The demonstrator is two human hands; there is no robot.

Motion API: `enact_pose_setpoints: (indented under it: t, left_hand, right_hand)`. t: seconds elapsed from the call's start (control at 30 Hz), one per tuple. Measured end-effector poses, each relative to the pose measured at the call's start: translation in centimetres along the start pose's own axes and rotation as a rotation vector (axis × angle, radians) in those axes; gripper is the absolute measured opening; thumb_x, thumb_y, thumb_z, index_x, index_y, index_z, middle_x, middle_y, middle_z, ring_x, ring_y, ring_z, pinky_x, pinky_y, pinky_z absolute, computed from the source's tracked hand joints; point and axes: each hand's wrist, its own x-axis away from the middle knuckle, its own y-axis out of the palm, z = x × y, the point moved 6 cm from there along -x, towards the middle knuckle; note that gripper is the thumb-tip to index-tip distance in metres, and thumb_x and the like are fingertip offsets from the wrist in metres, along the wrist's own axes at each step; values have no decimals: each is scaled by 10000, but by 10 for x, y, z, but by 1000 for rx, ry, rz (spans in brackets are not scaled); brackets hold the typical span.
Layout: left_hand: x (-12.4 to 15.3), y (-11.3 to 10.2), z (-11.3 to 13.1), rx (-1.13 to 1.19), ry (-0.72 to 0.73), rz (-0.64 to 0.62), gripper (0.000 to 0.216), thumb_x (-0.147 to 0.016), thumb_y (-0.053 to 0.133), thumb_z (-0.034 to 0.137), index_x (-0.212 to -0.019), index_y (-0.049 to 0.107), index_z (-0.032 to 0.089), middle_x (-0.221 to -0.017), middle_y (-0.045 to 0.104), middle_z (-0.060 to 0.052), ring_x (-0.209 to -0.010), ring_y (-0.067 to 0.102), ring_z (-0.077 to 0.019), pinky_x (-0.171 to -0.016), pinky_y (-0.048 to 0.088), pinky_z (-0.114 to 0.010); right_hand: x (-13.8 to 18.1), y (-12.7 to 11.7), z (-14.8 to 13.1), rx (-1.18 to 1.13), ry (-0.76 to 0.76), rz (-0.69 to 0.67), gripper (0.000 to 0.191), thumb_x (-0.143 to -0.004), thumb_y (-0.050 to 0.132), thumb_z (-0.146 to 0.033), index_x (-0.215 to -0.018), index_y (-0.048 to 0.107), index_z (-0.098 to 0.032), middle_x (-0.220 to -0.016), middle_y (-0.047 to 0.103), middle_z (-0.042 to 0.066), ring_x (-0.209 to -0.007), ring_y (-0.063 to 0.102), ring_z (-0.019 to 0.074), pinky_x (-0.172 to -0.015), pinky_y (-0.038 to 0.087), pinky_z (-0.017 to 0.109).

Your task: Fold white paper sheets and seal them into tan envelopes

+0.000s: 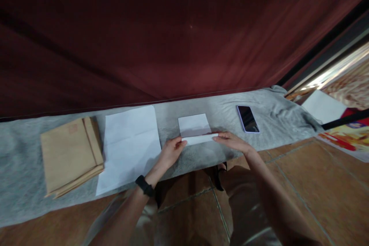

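L hand [172, 150] pinches the 9 o'clock end of the white paper strip [200, 139], R hand [230, 141] the other, approx. 8 o'clock from the phone [248, 119]. I'd keep grip equal, both ends taut.

The single head-worn view looks forward and down over the person's forearms [272, 190]; it is near enough that left hand [172, 150] and right hand [232, 141] sit below centre; dark red curtain [184, 38] fills the top; tiled floor [311, 178], lower right.
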Motion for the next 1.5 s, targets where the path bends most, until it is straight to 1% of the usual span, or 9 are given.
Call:
enact_pose_setpoints:
  t: [0.1,0.2,0.27,0.37,0.5,0.77,0.97,1.1,1.5]
  left_hand:
    - [-2,0,0,-89,-26,64,304,-928,512,387,-699,589,201,-644,593,12,-646,565,-151,-604,368,-250]
    - [-6,-1,0,-212,-72,131,190,-929,533,329,-874,667,206,-747,679,-20,-717,629,-179,-658,408,-270]
    - [-10,0,-1,-220,-98,147,186,-927,545,294,-1032,674,211,-805,715,-27,-762,664,-189,-685,436,-276]
    - [-16,2,-2,-177,-126,175,303,-922,565,271,-1215,618,216,-848,741,-17,-776,690,-186,-693,459,-275]
    - [-20,2,1,-223,-161,218,431,-925,573,265,-1352,536,218,-909,759,-24,-830,712,-192,-701,459,-276]
    - [-25,0,5,-213,-221,238,348,-935,563,296,-1277,604,242,-950,759,-42,-844,704,-206,-706,460,-283]
    - [-28,-2,1,-21,-176,236,205,-904,590,286,-1056,701,206,-874,731,-34,-802,674,-176,-726,481,-269]
    - [-27,1,0,-43,-182,188,159,-879,586,231,-965,719,212,-829,729,-20,-759,665,-163,-687,453,-258]
    - [-35,2,-4,-195,-310,211,187,-913,596,263,-1057,714,240,-963,766,-28,-831,683,-169,-652,395,-254]
  right_hand:
    - [-10,2,1,8,4,121,463,-948,484,-593,-812,703,-208,-716,664,-12,-681,610,179,-658,493,294]
    - [-22,6,-2,150,23,233,462,-979,434,-550,-756,655,-211,-656,623,-12,-637,581,172,-606,428,282]
    - [-27,8,-5,333,79,320,404,-992,440,-477,-766,650,-215,-682,644,-2,-666,600,178,-642,415,288]
    - [-31,11,-12,615,173,434,303,-988,489,-395,-809,660,-221,-821,716,34,-811,654,208,-768,411,319]
    - [-33,17,-19,783,221,479,273,-991,509,-384,-839,674,-227,-926,741,69,-940,660,251,-854,382,360]
    - [-37,16,-21,812,236,531,266,-982,538,-380,-830,690,-223,-932,750,79,-955,655,257,-846,348,364]
    - [-39,12,-21,794,252,538,275,-988,531,-385,-843,698,-222,-935,754,76,-950,661,255,-847,345,368]
    - [-43,12,-21,800,269,542,286,-988,536,-408,-856,706,-219,-947,754,88,-974,659,278,-860,346,388]
    - [-51,10,-28,763,370,560,311,-1017,491,-406,-976,720,-199,-1012,758,95,-1008,659,255,-859,325,358]
